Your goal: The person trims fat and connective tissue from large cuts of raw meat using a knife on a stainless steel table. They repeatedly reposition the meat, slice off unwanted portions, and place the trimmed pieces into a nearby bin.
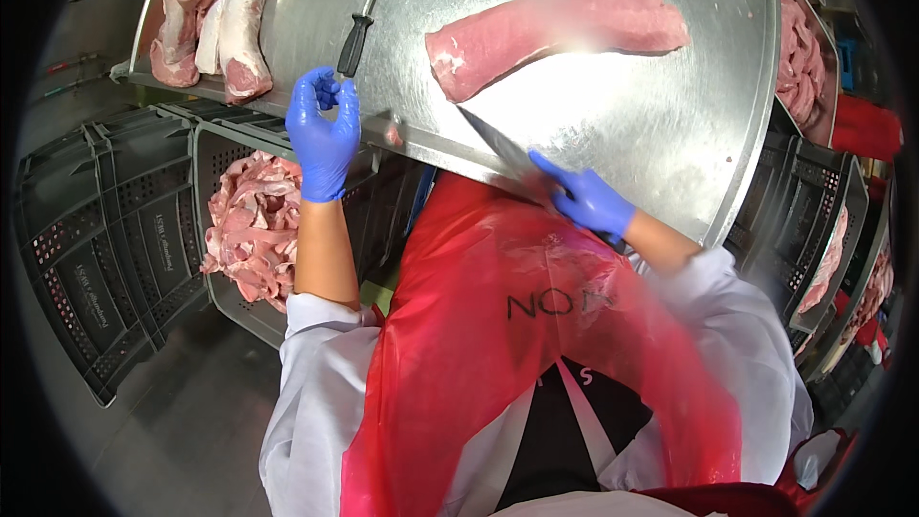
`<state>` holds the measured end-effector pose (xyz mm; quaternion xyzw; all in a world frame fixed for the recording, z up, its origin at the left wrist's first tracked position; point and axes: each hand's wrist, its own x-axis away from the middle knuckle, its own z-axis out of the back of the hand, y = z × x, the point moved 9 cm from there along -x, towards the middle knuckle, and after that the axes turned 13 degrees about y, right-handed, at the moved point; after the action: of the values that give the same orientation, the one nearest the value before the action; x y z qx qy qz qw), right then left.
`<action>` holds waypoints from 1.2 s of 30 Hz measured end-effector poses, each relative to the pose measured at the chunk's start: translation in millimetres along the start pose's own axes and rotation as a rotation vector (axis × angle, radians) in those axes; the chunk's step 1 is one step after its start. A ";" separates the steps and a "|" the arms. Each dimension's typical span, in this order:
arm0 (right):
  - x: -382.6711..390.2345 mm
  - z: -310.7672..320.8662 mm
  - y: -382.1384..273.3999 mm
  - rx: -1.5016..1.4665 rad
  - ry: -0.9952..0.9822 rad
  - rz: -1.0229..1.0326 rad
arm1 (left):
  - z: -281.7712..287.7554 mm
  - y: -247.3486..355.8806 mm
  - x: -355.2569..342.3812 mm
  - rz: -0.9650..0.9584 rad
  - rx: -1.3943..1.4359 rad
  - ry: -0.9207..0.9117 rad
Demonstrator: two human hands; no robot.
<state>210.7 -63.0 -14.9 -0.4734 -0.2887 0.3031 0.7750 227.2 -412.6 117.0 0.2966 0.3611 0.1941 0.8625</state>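
A long, trimmed piece of pink meat point(565, 29) lies across the metal table point(622, 124) in front of me. My right hand point(593, 199), in a blue glove, grips a knife point(496, 142) at the table's near edge. Its index finger stretches along the knife, and the blade points up and left toward the meat's left end. The knife's handle is mostly hidden in the hand. My left hand point(325, 134), also gloved in blue, is raised with curled fingers and a gap to the thumb, with nothing visible in it. Just above it lies a sharpening steel point(355, 46) with a black handle.
Several long meat pieces with pale fat point(244, 29) lie at the table's far left. Below them stands a grey crate point(201, 230) holding meat trimmings point(254, 225). Farther right are a tray of meat point(799, 62) and more dark crates point(775, 220). A small scrap point(393, 134) sits on the near edge.
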 end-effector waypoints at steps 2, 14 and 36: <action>24.7 28.0 12.1 -0.152 0.005 -0.238 | -16.1 -6.1 9.1 0.001 0.019 -0.036; -136.4 37.4 15.2 -0.246 0.414 -0.187 | -182.0 -48.3 52.6 0.161 -0.112 -0.317; -72.0 92.5 78.1 -0.514 0.458 -0.430 | 92.6 -82.5 -37.6 0.642 0.247 -0.177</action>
<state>80.6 -36.0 -61.8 -0.6358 -0.2677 -0.0613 0.7213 280.6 -529.3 134.5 0.5125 0.1940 0.3838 0.7432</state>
